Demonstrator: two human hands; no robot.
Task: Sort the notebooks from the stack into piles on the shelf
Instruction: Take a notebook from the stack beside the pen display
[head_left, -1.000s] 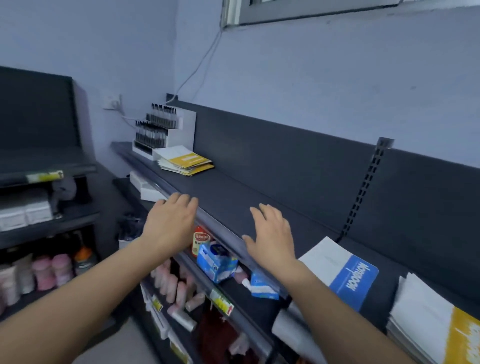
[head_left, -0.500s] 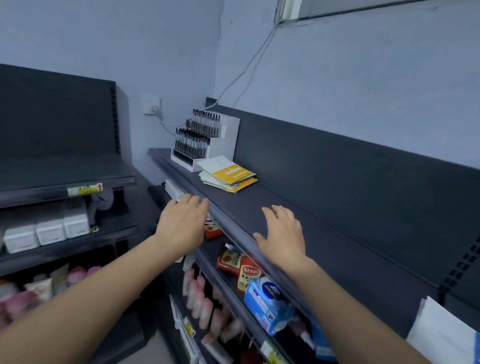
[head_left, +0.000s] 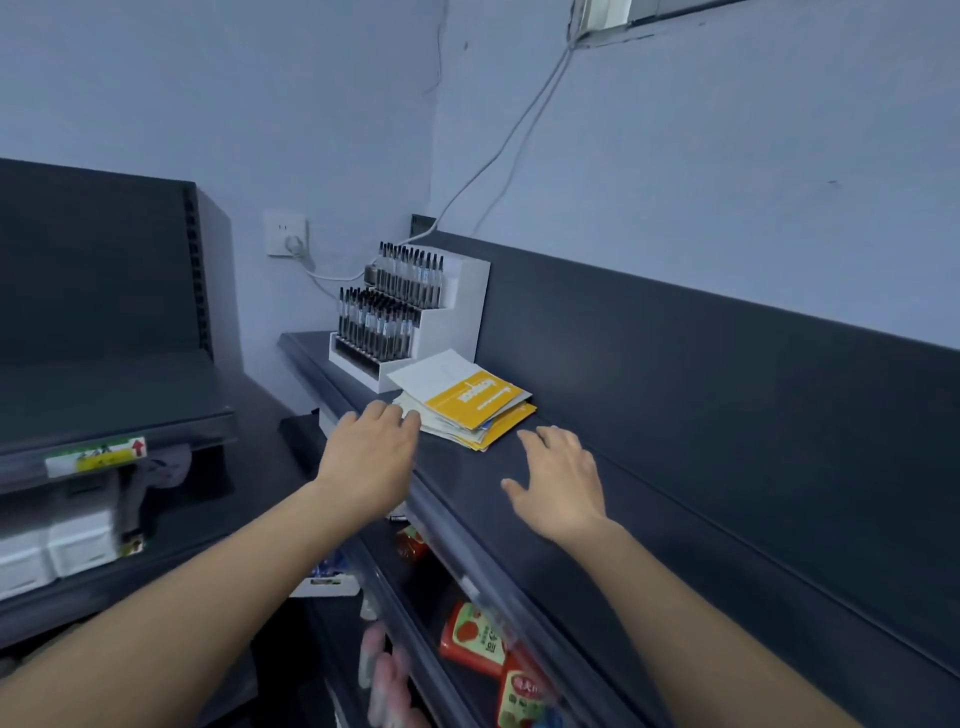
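Head view: stack of notebooks (head_left: 465, 402) sits on the top shelf (head_left: 597, 545), at 12 o'clock in frame, slightly fanned, white-and-yellow cover on top. Long axis runs roughly 10-to-4 o'clock, close to the line of the shelf edge. The pen rack (head_left: 415, 317) is just behind it at 11 o'clock, touching or nearly so.

Left hand (head_left: 371, 457) is the nearer one. Its fingertips are at the stack's near-left corner, and the stack lies at its 1 o'clock. Contact can't be confirmed. Fingers are together and relaxed, holding nothing.

Right hand (head_left: 558, 478) is palm down over bare shelf, fingers loosely spread, empty. The stack's near-right corner is at its 11 o'clock, just short of the fingertips.

Judgement: two-handed pickup is being set up, left side leads, and the right needs a short reach forward-left.

Outward: wall socket (head_left: 285, 239) at 10 o'clock, red packets (head_left: 472, 639) on the lower shelf at 6 o'clock.
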